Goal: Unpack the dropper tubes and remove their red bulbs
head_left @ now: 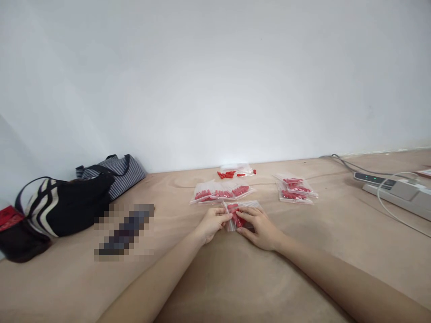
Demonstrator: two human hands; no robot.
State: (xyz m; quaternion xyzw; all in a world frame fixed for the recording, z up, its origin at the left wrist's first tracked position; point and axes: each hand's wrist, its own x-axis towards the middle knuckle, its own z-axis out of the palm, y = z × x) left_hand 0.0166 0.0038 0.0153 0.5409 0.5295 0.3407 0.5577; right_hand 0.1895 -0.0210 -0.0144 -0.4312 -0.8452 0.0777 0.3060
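Note:
A clear zip bag (251, 205) with red pieces (232, 207) inside lies on the table in front of me. My left hand (213, 223) pinches its left edge between thumb and fingers. Across the right part of the same bag rests my right hand (258, 226), its fingers stretched out over the red pieces and its thumb apart at the near edge. Just beyond, several filled zip bags (220, 194) overlap. Loose small red pieces (226, 174) lie farther back, beside a clear bag (245, 168).
At right sits another pile of filled zip bags (295, 195). A power strip (400, 193) with a white cable (382, 204) is at far right. On the left are a black bag (77, 208), a striped bag (129, 175) and a blurred-out dark object (125, 231). A wall (235, 80) backs the table.

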